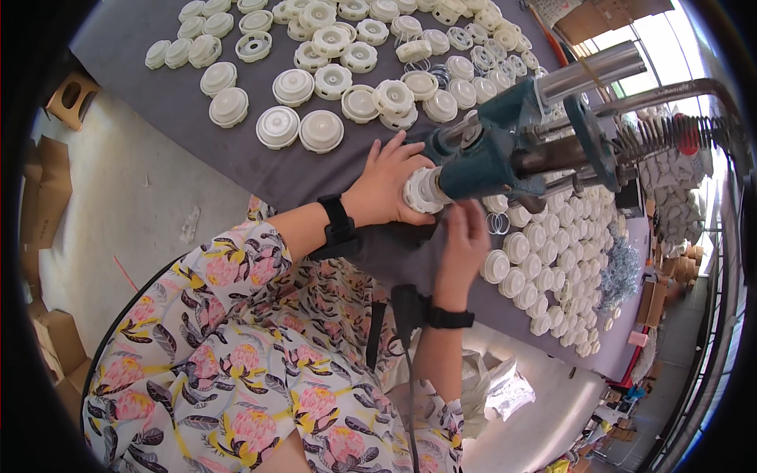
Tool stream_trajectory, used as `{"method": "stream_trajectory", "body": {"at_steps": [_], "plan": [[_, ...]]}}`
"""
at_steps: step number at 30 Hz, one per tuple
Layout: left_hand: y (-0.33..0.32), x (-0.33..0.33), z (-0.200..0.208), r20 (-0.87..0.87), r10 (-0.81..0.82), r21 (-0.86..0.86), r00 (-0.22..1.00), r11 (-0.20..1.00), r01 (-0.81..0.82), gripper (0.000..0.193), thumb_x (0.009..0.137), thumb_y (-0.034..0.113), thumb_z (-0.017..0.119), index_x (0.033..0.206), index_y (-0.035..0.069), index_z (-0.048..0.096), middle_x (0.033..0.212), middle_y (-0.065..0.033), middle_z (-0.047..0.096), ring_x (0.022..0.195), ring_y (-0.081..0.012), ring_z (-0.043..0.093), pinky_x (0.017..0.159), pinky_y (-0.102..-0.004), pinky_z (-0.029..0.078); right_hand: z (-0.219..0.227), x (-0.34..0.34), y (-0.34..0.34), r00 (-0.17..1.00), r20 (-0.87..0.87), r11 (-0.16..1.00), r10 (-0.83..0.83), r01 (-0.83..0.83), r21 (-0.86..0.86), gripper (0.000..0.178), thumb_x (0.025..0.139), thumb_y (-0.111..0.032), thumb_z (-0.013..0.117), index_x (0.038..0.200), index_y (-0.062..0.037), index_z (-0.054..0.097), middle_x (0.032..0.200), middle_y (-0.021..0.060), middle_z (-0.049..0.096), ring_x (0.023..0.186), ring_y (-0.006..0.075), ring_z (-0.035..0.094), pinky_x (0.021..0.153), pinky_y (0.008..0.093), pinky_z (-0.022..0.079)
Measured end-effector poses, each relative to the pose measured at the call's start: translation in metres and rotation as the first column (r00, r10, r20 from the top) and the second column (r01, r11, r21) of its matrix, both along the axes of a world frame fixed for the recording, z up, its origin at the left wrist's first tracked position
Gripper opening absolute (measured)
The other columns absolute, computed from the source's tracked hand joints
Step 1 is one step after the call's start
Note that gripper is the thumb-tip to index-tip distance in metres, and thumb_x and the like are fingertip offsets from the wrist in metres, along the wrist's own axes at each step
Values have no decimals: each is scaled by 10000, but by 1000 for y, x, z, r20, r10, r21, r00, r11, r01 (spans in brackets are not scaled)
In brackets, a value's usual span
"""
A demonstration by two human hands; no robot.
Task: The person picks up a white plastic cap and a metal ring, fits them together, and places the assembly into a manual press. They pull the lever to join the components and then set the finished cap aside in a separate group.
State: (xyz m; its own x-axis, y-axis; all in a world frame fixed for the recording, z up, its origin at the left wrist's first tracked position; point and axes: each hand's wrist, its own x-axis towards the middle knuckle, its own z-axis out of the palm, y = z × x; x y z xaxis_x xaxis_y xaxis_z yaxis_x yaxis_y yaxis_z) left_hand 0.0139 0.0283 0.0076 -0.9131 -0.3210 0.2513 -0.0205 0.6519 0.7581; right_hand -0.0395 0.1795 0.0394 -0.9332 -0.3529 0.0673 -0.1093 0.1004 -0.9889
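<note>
A white round plastic cap with a notched rim (422,191) sits under the head of a dark green hand press (481,169). My left hand (382,185) wraps round the cap from the left, its fingers reaching over the far side and its thumb along the near side. To the right of the cap, just below the press head, is my right hand (465,236). Its fingers are curled together and slightly blurred; whatever they may hold is hidden. Black bands circle both wrists.
A grey cloth-covered table (268,173) carries many white plastic caps (321,131) beyond my left hand. More small white caps (544,252) stand in rows on the right, beside a heap of metal springs (619,272). The press's steel column and large spring (670,132) extend to the upper right.
</note>
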Motion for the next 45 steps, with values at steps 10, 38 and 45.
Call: {"method": "stream_trajectory", "body": {"at_steps": [10,38,45], "plan": [[-1,-1,-3,-35,13,33,999,999,-12,765,512,500,783,1147,166,517,1320,-126,387,1324,-376,174,1034,-622,82,171,-55,-5,742,-604,951,-290,152,-270,406,925,-186,439,1257,42,390,1235,201,471,1098,291,509,905,391,415],[0,0,0,-11,-5,38,1000,999,5,774,528,495,782,1163,169,483,1341,-130,361,1324,-389,171,1032,-618,93,197,-66,-10,726,-655,973,-207,82,-218,426,900,-157,488,1272,28,392,1214,222,491,1106,289,510,924,398,419],[-3,2,-2,-19,15,23,1000,1000,-15,779,525,498,784,1163,163,487,1336,-123,366,1326,-384,171,1031,-614,97,222,-86,-14,503,-851,987,-152,127,-102,436,911,-124,470,1301,1,322,1234,192,472,1121,305,491,900,403,439]]}}
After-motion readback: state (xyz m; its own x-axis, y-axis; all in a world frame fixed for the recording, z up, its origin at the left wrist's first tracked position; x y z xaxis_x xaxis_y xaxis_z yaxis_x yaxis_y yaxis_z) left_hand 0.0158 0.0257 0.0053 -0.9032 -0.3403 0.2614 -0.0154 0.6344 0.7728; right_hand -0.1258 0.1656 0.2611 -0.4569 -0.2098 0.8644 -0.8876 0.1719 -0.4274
